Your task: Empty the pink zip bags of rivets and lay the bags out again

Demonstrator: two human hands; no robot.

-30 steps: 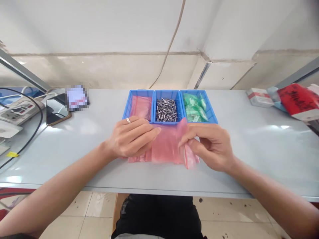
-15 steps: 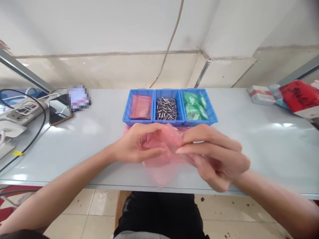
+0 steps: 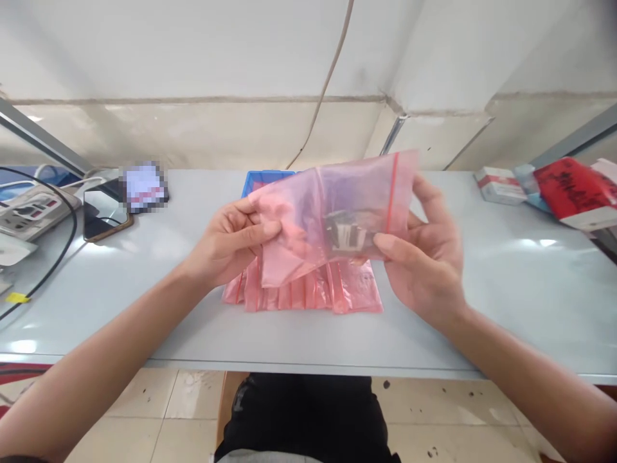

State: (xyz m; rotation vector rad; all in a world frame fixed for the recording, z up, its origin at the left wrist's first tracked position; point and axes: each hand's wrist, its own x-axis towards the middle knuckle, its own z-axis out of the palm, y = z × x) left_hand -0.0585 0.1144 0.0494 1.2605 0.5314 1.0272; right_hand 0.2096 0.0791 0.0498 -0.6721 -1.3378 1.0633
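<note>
Legible text: none; no word, brand or number can be read. Far right: red packet (image 3: 573, 190) bears a row of large black marks, handwriting-like strokes, seen aslant and too soft to decipher. Just left of it, white box (image 3: 501, 186) with a red band; any print on its faces is too small to make out. Far left: pale-faced object (image 3: 144, 185) beside the phone (image 3: 103, 220) shows a reddish line low on its face, masked by coarse pixel blocks, content unreadable. Left edge, nearer: yellow tag (image 3: 18, 298) on the black cable (image 3: 75, 225); cannot tell whether it is marked.
</note>
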